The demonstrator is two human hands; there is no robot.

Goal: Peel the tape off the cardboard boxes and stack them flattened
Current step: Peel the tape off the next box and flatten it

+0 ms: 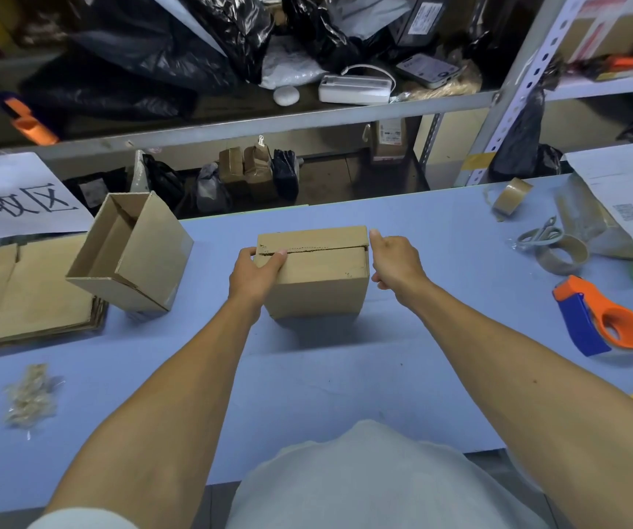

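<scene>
Blue tabletop [345, 376] fills most of my view, with cluttered metal shelving [269, 120] behind it, stuffed with black bags and parcels. Containers first: I count two standing boxes. The closed box [318, 273] sits dead centre on the table, flaps shut, with a ragged seam running across its top, so I can't see what's inside. The open box [131, 253] sits tipped over to the left, mouth facing up and away, nothing visible in it, and it leans on the edge of the flattened stack [28, 292] of cardboard at the far left; I can't count the sheets in that pile. My left hand [255, 271] grips the closed box's upper left corner, fingers curled over the top edge right at the seam. My right hand [397, 261] is just beside the box's right side, fingers curled with the thumb sticking up; can't tell if it's actually pinching any tape. Off to the right: two tape rolls [511, 196], one orange-and-blue tape dispenser [601, 318], one pair of scissors [540, 234]. One wad of peeled tape [30, 395] lies near the left front. Plenty of bare blue between the box and the near table edge.
</scene>
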